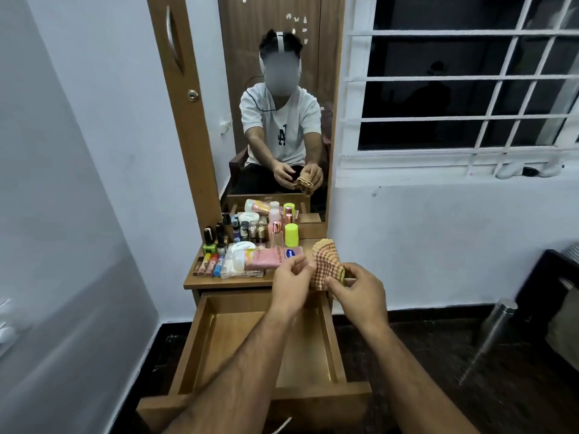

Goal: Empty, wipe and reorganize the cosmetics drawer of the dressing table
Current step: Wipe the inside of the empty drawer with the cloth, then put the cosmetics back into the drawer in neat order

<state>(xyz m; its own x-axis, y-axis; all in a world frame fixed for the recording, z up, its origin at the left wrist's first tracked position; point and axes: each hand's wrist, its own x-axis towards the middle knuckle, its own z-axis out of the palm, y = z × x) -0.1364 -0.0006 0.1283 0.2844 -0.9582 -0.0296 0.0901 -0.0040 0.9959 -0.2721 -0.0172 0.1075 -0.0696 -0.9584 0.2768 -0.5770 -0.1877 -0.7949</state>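
Drawer [238, 336] stands pulled out and bare, so emptying looks done. Above it, left hand [289, 281] and right hand [360, 292] both pinch the checked cloth [326, 264]; wiping seems next. Beyond, cosmetics [250, 245] crowd the tabletop [232, 280], awaiting return.

Even, soft indoor light; the window [463, 89] is black. Faint glare on the drawer [238, 346] floor below the hands. Wide-angle bending at the edges; the left wall [62, 245] looks smeared.
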